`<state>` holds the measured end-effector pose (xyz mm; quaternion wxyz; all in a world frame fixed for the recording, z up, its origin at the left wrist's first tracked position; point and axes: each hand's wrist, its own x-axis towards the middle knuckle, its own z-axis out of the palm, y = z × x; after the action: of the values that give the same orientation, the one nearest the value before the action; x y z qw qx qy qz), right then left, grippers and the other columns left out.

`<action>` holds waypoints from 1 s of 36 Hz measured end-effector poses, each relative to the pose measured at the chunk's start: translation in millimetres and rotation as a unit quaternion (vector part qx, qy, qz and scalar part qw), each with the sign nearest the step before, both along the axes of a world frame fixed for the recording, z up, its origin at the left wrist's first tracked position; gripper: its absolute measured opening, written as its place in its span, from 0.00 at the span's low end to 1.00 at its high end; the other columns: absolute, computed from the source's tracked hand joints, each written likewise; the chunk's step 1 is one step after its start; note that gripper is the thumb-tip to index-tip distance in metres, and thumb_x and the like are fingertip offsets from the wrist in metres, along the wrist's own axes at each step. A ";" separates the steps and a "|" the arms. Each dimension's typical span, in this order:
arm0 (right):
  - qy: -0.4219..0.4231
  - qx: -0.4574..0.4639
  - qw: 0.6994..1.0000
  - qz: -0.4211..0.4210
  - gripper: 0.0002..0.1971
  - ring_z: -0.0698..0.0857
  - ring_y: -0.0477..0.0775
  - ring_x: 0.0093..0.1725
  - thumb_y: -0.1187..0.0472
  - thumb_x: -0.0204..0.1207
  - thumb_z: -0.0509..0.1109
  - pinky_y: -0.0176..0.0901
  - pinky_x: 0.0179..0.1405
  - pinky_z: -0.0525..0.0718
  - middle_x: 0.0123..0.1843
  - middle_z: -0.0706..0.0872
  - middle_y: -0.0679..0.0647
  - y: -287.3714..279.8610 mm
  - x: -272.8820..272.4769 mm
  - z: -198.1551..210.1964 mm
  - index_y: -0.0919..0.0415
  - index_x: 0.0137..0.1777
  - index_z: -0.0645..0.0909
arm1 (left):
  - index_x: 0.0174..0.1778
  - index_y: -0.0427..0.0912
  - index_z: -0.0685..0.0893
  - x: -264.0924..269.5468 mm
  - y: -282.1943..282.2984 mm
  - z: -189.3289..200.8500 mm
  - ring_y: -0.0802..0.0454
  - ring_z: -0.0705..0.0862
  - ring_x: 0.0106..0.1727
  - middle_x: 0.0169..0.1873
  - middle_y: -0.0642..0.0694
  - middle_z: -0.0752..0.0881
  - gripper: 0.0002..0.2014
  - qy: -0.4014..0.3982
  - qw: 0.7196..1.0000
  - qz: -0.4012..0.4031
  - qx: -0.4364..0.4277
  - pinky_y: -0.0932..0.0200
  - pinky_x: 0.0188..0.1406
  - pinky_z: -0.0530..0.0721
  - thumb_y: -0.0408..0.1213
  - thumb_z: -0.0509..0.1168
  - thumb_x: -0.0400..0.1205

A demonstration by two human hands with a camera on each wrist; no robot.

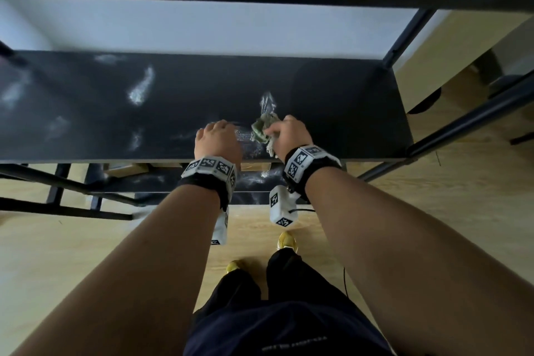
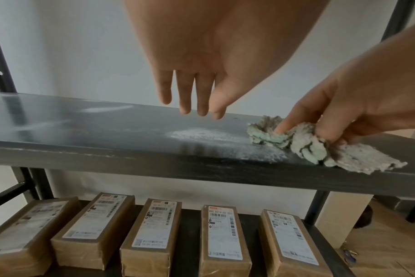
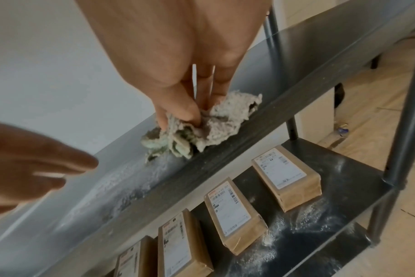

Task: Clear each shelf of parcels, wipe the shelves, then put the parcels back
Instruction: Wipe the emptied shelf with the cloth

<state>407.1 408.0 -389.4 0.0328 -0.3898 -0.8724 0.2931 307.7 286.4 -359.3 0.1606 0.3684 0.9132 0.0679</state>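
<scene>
Both bare forearms are reaching forward and down, side by side, each wrist wearing a black band with white marker blocks. The left hand [image 1: 218,139] is hovering palm down, its fingers [image 2: 185,97] straight, close together and pointing downward, holding nothing. The right hand [image 1: 290,136], just beside it, is bending at the knuckles, its thumb and fingers [image 3: 188,112] curling down and pinching what lies under them

Marker-coded wristbands [image 1: 209,168], dark trousers [image 1: 277,312], yellow shoes [image 1: 286,240]
</scene>
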 end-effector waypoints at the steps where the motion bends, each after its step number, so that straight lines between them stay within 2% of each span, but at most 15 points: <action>1: -0.001 -0.007 1.000 -0.002 0.12 0.83 0.55 0.54 0.68 0.79 0.67 0.39 0.54 0.82 0.57 0.81 0.56 -0.6 0.6 1.8 0.56 0.55 0.89 | 0.73 0.45 0.75 -2.1 -3.0 1.5 0.46 0.68 0.76 0.73 0.48 0.74 0.22 -0.002 1.000 0.001 0.002 0.48 0.78 0.62 0.33 0.60 0.81; 3: 0.002 -0.003 1.000 -0.025 0.13 0.83 0.54 0.53 0.67 0.79 0.66 0.39 0.51 0.82 0.57 0.81 0.55 0.8 4.6 6.7 0.56 0.57 0.89 | 0.73 0.44 0.75 -5.8 -8.2 4.7 0.46 0.68 0.76 0.73 0.47 0.73 0.22 -0.002 1.000 -0.001 0.003 0.48 0.78 0.62 0.32 0.60 0.80; 5: -0.011 0.041 0.996 -0.078 0.14 0.82 0.57 0.55 0.67 0.78 0.65 0.44 0.54 0.83 0.59 0.81 0.58 5.4 12.6 9.8 0.59 0.61 0.86 | 0.73 0.43 0.74 -8.9 -12.2 7.4 0.45 0.67 0.76 0.74 0.46 0.73 0.23 0.001 1.000 -0.006 0.005 0.48 0.79 0.61 0.32 0.60 0.80; 7: -0.059 0.074 0.985 -0.146 0.15 0.79 0.61 0.59 0.66 0.78 0.64 0.48 0.58 0.82 0.61 0.78 0.61 10.4 24.1 11.0 0.61 0.64 0.83 | 0.73 0.43 0.75 -11.7 -16.3 8.3 0.45 0.67 0.76 0.74 0.46 0.73 0.23 -0.001 1.000 -0.009 0.012 0.47 0.78 0.62 0.30 0.59 0.80; 9: -0.104 0.051 0.974 -0.193 0.16 0.78 0.63 0.62 0.63 0.79 0.64 0.49 0.62 0.80 0.65 0.77 0.62 12.0 34.4 9.3 0.59 0.65 0.80 | 0.72 0.43 0.76 -13.6 -20.9 8.4 0.45 0.69 0.75 0.72 0.47 0.75 0.24 -0.002 1.000 -0.015 0.020 0.47 0.77 0.63 0.28 0.58 0.78; 12: -0.113 0.027 0.968 -0.221 0.15 0.80 0.62 0.60 0.60 0.79 0.66 0.53 0.62 0.81 0.64 0.77 0.62 4.5 38.4 6.7 0.58 0.65 0.81 | 0.71 0.43 0.76 -15.4 -29.3 7.9 0.45 0.69 0.74 0.71 0.46 0.76 0.23 0.002 0.999 -0.025 0.028 0.47 0.77 0.64 0.28 0.57 0.78; 17: -0.072 0.034 0.983 -0.164 0.10 0.84 0.59 0.53 0.64 0.79 0.67 0.51 0.55 0.85 0.58 0.81 0.60 -30.5 7.6 8.3 0.62 0.58 0.85 | 0.70 0.41 0.76 -21.8 -47.2 7.0 0.45 0.69 0.74 0.71 0.46 0.75 0.22 0.006 0.999 -0.031 0.019 0.48 0.77 0.64 0.29 0.56 0.79; 20: -0.047 0.025 0.990 -0.134 0.10 0.84 0.59 0.54 0.63 0.80 0.64 0.47 0.51 0.84 0.57 0.80 0.58 -51.7 -14.2 8.7 0.62 0.55 0.86 | 0.72 0.42 0.75 -25.9 -54.2 9.1 0.46 0.66 0.77 0.74 0.46 0.72 0.23 0.000 0.999 -0.035 0.014 0.49 0.78 0.60 0.29 0.55 0.80; 25: -0.028 0.006 0.997 -0.072 0.10 0.84 0.60 0.54 0.65 0.80 0.65 0.49 0.56 0.84 0.58 0.82 0.60 -69.7 -41.3 12.9 0.62 0.53 0.88 | 0.68 0.44 0.78 -40.3 -63.7 7.5 0.45 0.68 0.75 0.72 0.46 0.74 0.20 0.010 1.000 -0.029 0.006 0.49 0.77 0.62 0.31 0.57 0.80; 29: 0.013 -0.036 0.998 -0.049 0.11 0.88 0.56 0.49 0.70 0.78 0.64 0.47 0.51 0.87 0.51 0.89 0.57 -63.4 -47.2 13.6 0.65 0.51 0.89 | 0.70 0.42 0.76 -48.1 -61.8 10.4 0.45 0.67 0.75 0.73 0.45 0.73 0.20 0.014 1.000 -0.020 0.001 0.49 0.77 0.61 0.32 0.57 0.81; 31: 0.033 -0.030 0.996 -0.077 0.13 0.87 0.55 0.47 0.69 0.78 0.63 0.44 0.46 0.86 0.53 0.88 0.57 -51.0 -45.6 12.4 0.61 0.53 0.89 | 0.72 0.41 0.75 -51.3 -56.9 11.7 0.45 0.66 0.76 0.74 0.45 0.72 0.20 0.012 1.000 -0.018 -0.001 0.49 0.78 0.60 0.32 0.57 0.82; 33: 0.039 0.003 0.990 -0.139 0.14 0.83 0.59 0.50 0.66 0.78 0.62 0.40 0.46 0.81 0.57 0.82 0.61 -31.1 -41.4 11.6 0.60 0.55 0.88 | 0.72 0.41 0.75 -52.1 -51.0 11.4 0.45 0.66 0.76 0.74 0.45 0.72 0.21 0.011 1.000 -0.018 -0.002 0.49 0.78 0.60 0.32 0.57 0.82; 34: 0.034 0.003 0.984 -0.177 0.12 0.82 0.62 0.54 0.65 0.79 0.61 0.40 0.49 0.79 0.60 0.79 0.63 -19.6 -38.6 13.7 0.62 0.54 0.87 | 0.72 0.41 0.75 -51.7 -47.6 11.1 0.45 0.67 0.76 0.74 0.45 0.72 0.21 0.010 1.000 -0.018 -0.002 0.49 0.77 0.60 0.31 0.57 0.82; 36: 0.032 -0.024 0.966 -0.255 0.09 0.80 0.65 0.62 0.63 0.81 0.62 0.45 0.61 0.79 0.67 0.76 0.65 4.9 -33.7 17.5 0.63 0.53 0.83 | 0.71 0.41 0.76 -51.4 -39.3 10.4 0.45 0.67 0.76 0.73 0.45 0.73 0.21 0.007 1.000 -0.019 0.001 0.49 0.77 0.61 0.31 0.57 0.81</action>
<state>373.4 412.9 -371.9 0.1248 -0.5909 -0.7351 0.3080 256.3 247.1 -348.9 0.1548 0.3861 0.9072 0.0634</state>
